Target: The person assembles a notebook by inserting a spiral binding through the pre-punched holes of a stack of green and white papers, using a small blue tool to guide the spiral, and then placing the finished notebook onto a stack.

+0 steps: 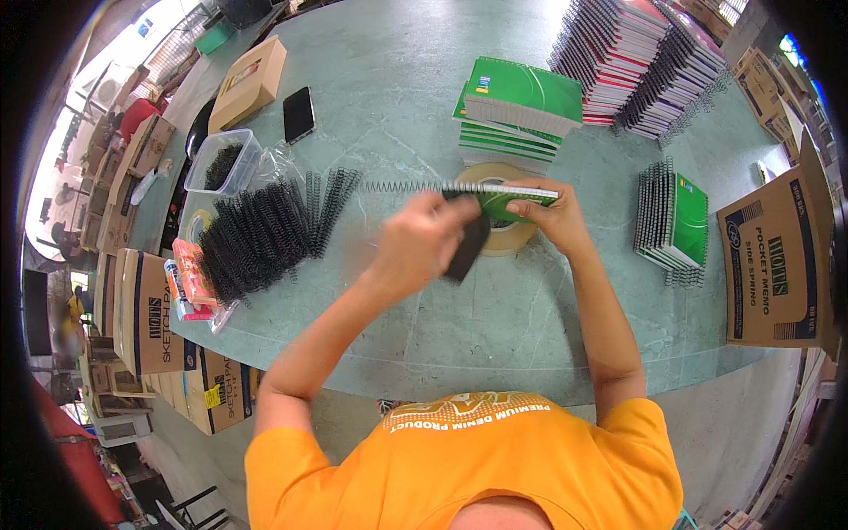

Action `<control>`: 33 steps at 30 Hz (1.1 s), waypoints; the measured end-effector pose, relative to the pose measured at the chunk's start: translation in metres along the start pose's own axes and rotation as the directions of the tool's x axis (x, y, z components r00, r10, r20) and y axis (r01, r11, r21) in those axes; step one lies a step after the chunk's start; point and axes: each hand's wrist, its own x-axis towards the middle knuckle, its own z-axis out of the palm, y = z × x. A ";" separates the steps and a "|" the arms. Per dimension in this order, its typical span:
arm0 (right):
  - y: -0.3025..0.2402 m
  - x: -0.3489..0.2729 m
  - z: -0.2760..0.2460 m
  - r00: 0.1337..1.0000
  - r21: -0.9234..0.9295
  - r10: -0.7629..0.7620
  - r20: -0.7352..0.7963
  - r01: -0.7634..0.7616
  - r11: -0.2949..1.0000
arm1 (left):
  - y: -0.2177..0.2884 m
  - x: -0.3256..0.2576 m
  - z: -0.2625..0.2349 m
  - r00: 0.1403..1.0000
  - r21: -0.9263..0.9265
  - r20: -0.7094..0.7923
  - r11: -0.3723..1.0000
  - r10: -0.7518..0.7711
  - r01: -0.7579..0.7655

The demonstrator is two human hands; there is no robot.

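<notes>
A small green notebook [508, 205] is gripped in my right hand [565, 221], thumb across its cover and spine edge turned up. From that edge a dark spiral wire coil [402, 187] runs out to the left, partly along the notebook's holes. My left hand [424, 243] is just below the coil, its curled fingers smeared by motion. Beside these fingers a dark flat piece [468, 250] hangs down; its kind and whether I hold it are unclear. Underneath lies a large roll of tan tape [521, 237], partly covered by the notebook and hand.
Loose black coils [265, 234] lie heaped at left, by a clear plastic tub [221, 162]. Farther back are a phone [299, 115] and a tan box [250, 84]. Green notebooks [521, 93] are stacked ahead, bound ones [676, 221] at right, near an open carton [773, 256].
</notes>
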 end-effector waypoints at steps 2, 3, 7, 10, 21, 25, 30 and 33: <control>-0.002 0.000 -0.002 0.999 -0.046 -0.042 0.009 0.042 0.998 | 0.001 0.003 0.000 0.998 -0.027 -0.029 0.998 0.050 -0.051; 0.000 -0.002 -0.001 0.999 -0.040 -0.035 -0.006 0.035 0.999 | 0.004 0.012 -0.009 0.979 -0.058 -0.202 0.998 0.014 -0.026; 0.000 -0.003 0.004 1.000 0.010 -0.004 -0.028 0.005 1.000 | 0.000 0.013 -0.001 0.975 0.055 -0.222 0.998 0.028 -0.016; -0.002 -0.003 -0.002 1.000 -0.042 -0.022 -0.015 0.022 0.999 | 0.009 0.019 -0.009 0.973 -0.011 -0.231 1.000 0.017 -0.020; 0.002 -0.014 -0.002 0.999 -0.138 0.034 0.007 -0.033 0.990 | 0.016 0.034 0.001 0.923 -0.164 -0.382 0.986 -0.042 -0.023; 0.002 -0.013 -0.007 0.998 -0.128 -0.016 0.067 0.024 0.991 | 0.030 0.032 0.007 0.974 -0.178 -0.221 0.981 0.039 -0.079; 0.005 -0.013 -0.006 0.993 -0.128 0.025 0.111 -0.011 0.992 | 0.029 0.032 0.011 0.995 -0.107 -0.032 0.989 0.097 -0.100; 0.003 -0.017 -0.005 0.987 -0.113 0.039 0.155 -0.021 0.993 | 0.027 0.046 0.006 0.958 -0.127 -0.285 0.990 0.027 -0.066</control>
